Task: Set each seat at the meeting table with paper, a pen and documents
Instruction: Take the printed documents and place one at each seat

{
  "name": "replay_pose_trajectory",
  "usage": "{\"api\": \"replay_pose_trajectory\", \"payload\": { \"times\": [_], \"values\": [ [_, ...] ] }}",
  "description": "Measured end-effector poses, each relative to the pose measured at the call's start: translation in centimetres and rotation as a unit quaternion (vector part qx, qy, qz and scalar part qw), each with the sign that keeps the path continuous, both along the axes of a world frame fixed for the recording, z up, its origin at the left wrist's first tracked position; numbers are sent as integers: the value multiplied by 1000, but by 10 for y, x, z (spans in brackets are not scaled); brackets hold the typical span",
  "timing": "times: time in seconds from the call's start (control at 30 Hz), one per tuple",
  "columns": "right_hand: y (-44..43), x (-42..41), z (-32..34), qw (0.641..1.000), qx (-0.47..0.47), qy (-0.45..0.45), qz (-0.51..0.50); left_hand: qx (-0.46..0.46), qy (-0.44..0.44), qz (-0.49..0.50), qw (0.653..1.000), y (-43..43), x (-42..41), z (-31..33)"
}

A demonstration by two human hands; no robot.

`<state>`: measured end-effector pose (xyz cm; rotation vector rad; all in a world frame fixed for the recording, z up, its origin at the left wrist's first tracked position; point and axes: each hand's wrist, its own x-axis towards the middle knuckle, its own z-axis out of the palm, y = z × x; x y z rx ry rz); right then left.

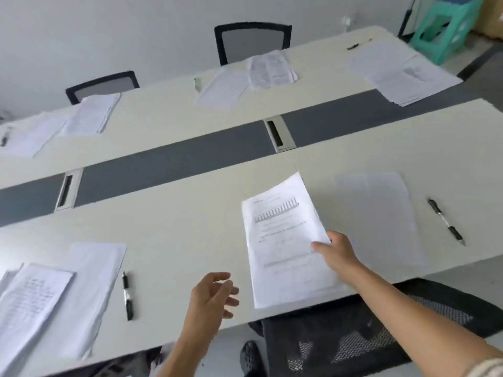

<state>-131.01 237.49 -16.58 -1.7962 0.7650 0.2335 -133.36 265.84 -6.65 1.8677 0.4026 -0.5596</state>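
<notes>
Right hand (337, 248) pinches the printed document (283, 240) at the meeting table's (190, 240) near edge, left hand (215, 292) hovers loose and empty, blank paper (373, 213) and pen (446, 221) already laid, so setup looks nearly done.

**Meeting table laid on both sides**

The cream table (190, 240) has a grey middle strip (163, 164). On its near side lie a printed document (283, 240), a blank sheet (381, 213), a pen (446, 221), a left paper set (92, 281) and a second pen (127, 295). More papers (245, 77) lie along the far side.
</notes>
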Motion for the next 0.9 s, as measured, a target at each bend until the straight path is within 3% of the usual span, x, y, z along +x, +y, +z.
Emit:
{"api": "replay_pose_trajectory", "payload": {
  "times": [0.17,0.4,0.7,0.9],
  "values": [
    [-8,5,-55,990,-67,117,39,8,20,26,999,2,-35,4],
    [-7,8,-44,972,-160,138,100,23,7,0,1000,12,-49,-1],
    [-83,-64,-2,963,-230,110,91,43,-20,-195,980,-49,-9,-36],
    [-157,-112,5,929,-317,166,92,117,-109,-346,925,-126,-4,-53]
  ]
}}
